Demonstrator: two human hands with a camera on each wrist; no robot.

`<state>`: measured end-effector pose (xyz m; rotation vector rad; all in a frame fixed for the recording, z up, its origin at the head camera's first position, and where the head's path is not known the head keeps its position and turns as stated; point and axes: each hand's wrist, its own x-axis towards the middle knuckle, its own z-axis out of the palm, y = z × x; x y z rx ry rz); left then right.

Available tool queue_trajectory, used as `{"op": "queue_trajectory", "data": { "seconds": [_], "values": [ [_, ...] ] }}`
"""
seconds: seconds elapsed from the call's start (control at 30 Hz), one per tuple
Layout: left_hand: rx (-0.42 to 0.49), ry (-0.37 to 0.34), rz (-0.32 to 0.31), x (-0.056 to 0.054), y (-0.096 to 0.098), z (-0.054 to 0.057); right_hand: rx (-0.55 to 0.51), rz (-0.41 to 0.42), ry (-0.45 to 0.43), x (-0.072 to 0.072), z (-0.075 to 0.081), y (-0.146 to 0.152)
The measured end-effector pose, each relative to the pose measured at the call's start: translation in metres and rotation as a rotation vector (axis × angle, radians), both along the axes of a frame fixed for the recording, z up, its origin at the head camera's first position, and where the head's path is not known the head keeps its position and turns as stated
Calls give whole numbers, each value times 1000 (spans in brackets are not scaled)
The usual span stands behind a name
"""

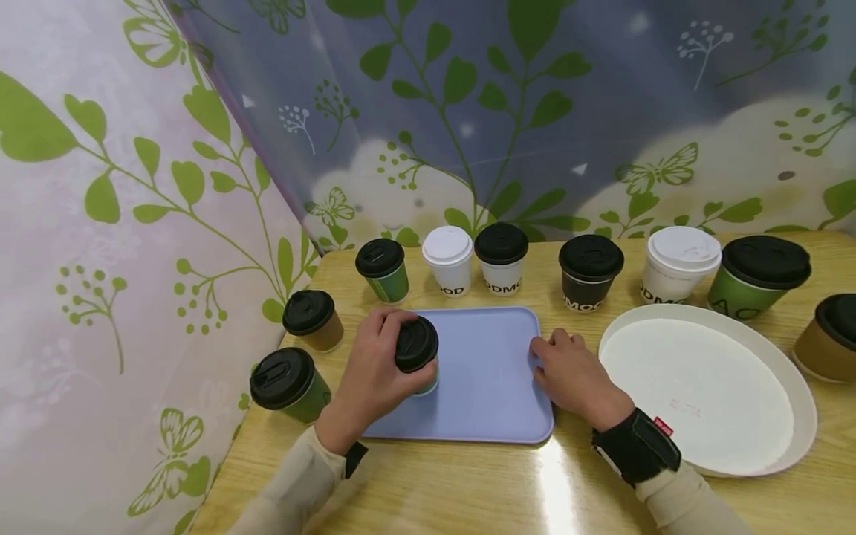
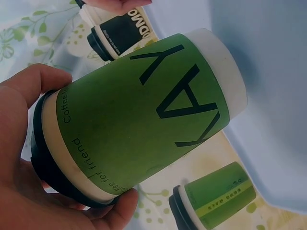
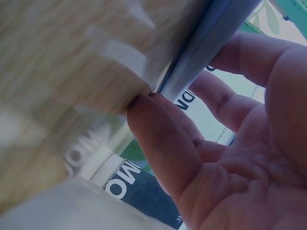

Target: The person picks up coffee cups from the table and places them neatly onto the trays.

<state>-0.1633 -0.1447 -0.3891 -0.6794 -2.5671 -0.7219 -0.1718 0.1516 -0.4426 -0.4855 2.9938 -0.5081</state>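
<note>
My left hand [image 1: 376,369] grips a green paper coffee cup [image 2: 139,115] around its black lid [image 1: 416,344]. The cup is upright over the left part of the blue-lilac tray [image 1: 491,379]. Its white base sits at or just above the tray surface; I cannot tell which. In the left wrist view the cup's dark lettering faces the camera. At the tray's right edge, my right hand [image 1: 574,373] pinches the rim, with fingers [image 3: 163,143] low against the edge and the thumb on the tray's side in the right wrist view.
Lidded cups line the back: a small green cup [image 1: 388,279], a white-lidded cup [image 1: 449,260] and several others. A brown cup [image 1: 321,331] and a green cup [image 1: 301,394] stand left. Right of the tray lies a round white tray [image 1: 695,394], with another brown cup [image 1: 825,345] beyond.
</note>
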Motion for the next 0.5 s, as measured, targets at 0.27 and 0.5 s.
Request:
{"op": "queue_trajectory", "data": {
  "seconds": [0.27, 0.5],
  "values": [
    [-3, 12, -13, -1, 6, -1, 8, 5, 17, 0, -1, 0],
    [-6, 5, -20, -3, 13, 1, 14, 3, 6, 0, -1, 0]
  ]
}}
